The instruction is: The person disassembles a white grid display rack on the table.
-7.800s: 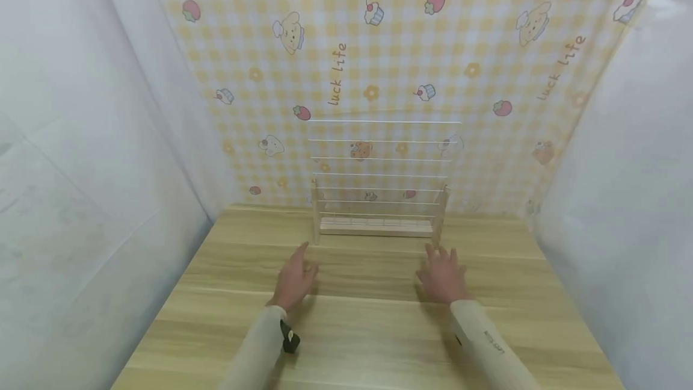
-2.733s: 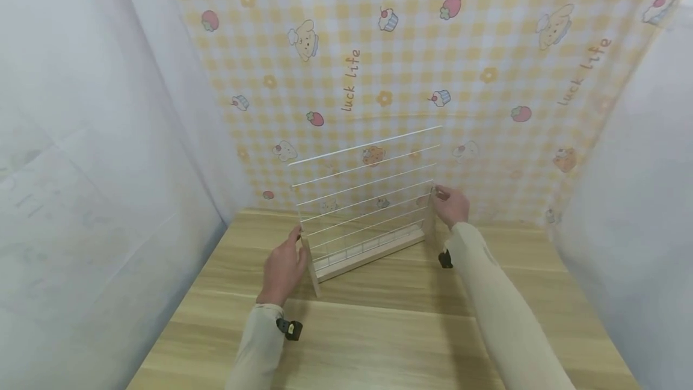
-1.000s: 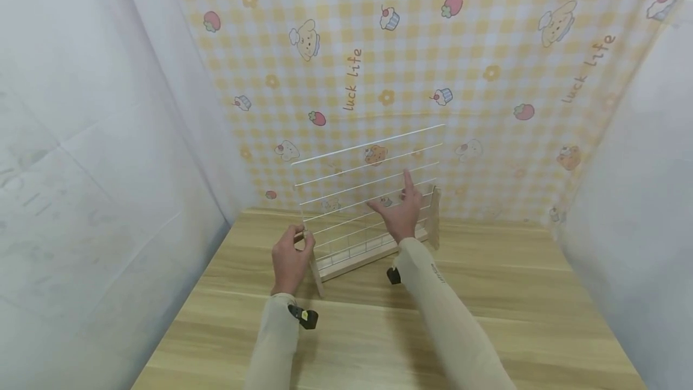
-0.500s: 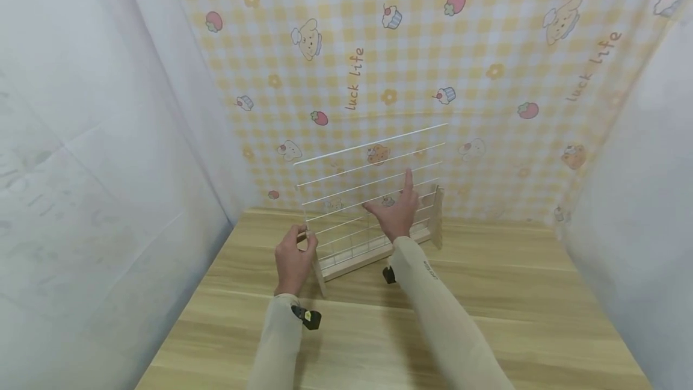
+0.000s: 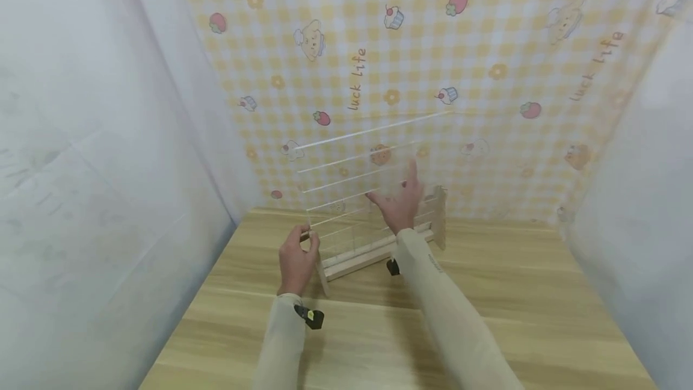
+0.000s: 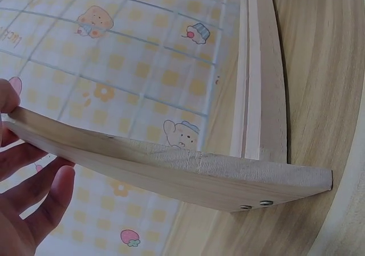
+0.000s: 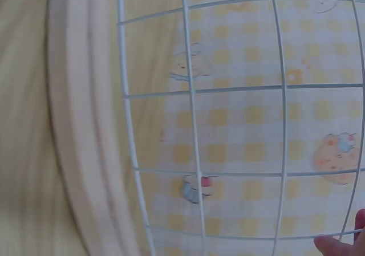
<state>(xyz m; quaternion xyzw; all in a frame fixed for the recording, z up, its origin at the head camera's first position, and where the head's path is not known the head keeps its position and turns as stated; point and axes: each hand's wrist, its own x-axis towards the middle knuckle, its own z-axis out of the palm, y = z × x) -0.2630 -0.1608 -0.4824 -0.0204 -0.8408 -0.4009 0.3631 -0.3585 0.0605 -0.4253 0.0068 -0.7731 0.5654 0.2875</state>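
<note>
Head view: looking forward and down from above both forearms, taking in the whole pale wooden surface [image 5: 487, 294], the yellow checked cartoon-print backdrop [image 5: 487, 47] and the clear ruled panel in its light wooden stand [image 5: 357, 221].
Left wrist view: sitting very close and low at the stand's left end, facing along its upright wooden side piece [image 6: 171, 170], with the left hand's fingers [image 6: 40, 204] at the frame's lower left.
Right wrist view: facing the panel's white grid lines [image 7: 239, 130] from very near, backdrop showing through.
Shared: all three are showing the stand, panel and backdrop.
</note>
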